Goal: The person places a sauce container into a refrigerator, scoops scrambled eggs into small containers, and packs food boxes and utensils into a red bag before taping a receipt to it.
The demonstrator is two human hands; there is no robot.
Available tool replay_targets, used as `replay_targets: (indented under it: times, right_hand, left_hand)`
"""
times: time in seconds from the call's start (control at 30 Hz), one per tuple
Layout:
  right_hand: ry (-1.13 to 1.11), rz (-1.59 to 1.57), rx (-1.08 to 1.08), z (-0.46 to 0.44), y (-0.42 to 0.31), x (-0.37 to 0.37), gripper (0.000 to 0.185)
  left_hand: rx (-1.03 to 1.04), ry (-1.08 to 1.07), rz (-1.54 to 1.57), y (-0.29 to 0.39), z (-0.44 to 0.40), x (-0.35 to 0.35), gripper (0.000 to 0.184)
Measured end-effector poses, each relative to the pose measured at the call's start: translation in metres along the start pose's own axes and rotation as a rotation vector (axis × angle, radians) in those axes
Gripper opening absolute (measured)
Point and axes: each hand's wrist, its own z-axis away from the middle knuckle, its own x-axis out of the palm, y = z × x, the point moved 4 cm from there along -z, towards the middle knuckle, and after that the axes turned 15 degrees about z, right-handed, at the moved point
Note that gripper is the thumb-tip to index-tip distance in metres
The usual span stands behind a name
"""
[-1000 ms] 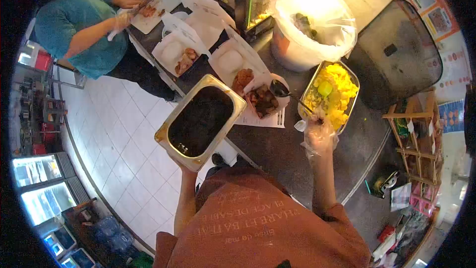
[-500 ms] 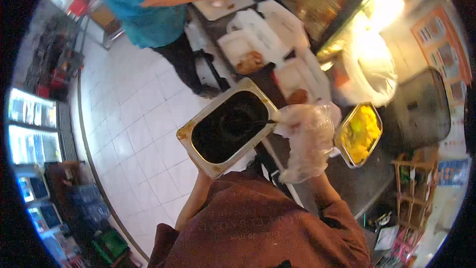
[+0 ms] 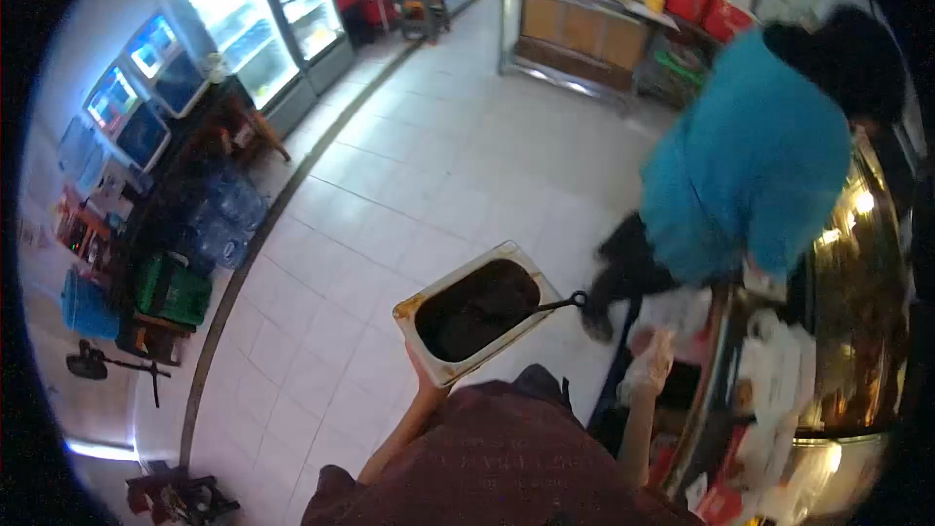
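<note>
While my left hand (image 3: 427, 388) grips the pan (image 3: 492, 348) above the floor (image 3: 370, 224), I can't tell whether my right hand (image 3: 651, 362) is closed. Stiff, probably heavy and greasy, the pan wants holding underneath.

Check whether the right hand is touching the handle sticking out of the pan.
Apart. The head view shows a plain gap between the gloved right hand and the dark handle, whose looped end juts past the pan.

head cam | sole view, worn on the person's head | looks forward and down over the shirt front (image 3: 516, 453) | wide round field, dark edges | metal pan (image 3: 502, 340) close below, lit fridge (image 3: 239, 24) far off
</note>
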Motion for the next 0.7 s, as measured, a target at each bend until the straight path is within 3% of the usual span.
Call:
replay_targets:
  times: [0.03, 0.07, 0.1, 0.2, 0.3, 0.4, 0.5, 0.53, 0.6, 0.7]
  right_hand:
    - [-0.059, 0.034, 0.068, -0.006, 0.005, 0.034, 0.038]
    - [-0.317, 0.025, 0.198, -0.023, 0.033, 0.065, 0.041]
    - [-0.372, -0.022, 0.233, -0.040, 0.076, 0.096, 0.043]
    - [-0.489, -0.219, 0.378, -0.065, 0.024, 0.183, 0.046]
    - [-1.084, -1.240, 0.581, -0.140, 0.012, 0.307, 0.033]
    - [-0.657, -0.409, 0.470, -0.169, -0.160, 0.427, 0.038]
    - [-0.973, -0.277, 0.024, -0.187, -0.312, 0.586, 0.042]
    - [-1.040, -0.128, -0.136, -0.159, -0.401, 0.605, 0.045]
    - [-1.290, -0.241, -0.100, -0.136, -0.494, 0.715, 0.045]
    - [-1.552, -0.139, -0.383, -0.091, -0.610, 0.842, 0.040]
  left_hand:
    - [0.040, 0.032, 0.000, 0.014, -0.033, -0.012, 0.066]
    - [0.080, 0.066, -0.005, 0.022, -0.057, -0.021, 0.067]
    - [0.123, 0.096, -0.016, 0.030, -0.084, -0.033, 0.068]
    - [0.250, 0.204, -0.051, 0.055, -0.169, -0.068, 0.071]
    - [0.375, 0.337, -0.100, 0.085, -0.241, -0.098, 0.075]
    - [0.506, 0.481, -0.184, 0.135, -0.317, -0.124, 0.078]
    - [0.655, 0.646, -0.264, 0.187, -0.376, -0.147, 0.082]
    - [0.704, 0.701, -0.291, 0.200, -0.394, -0.158, 0.083]
    - [0.801, 0.807, -0.339, 0.224, -0.436, -0.182, 0.085]
    - [0.914, 0.936, -0.401, 0.262, -0.511, -0.220, 0.089]
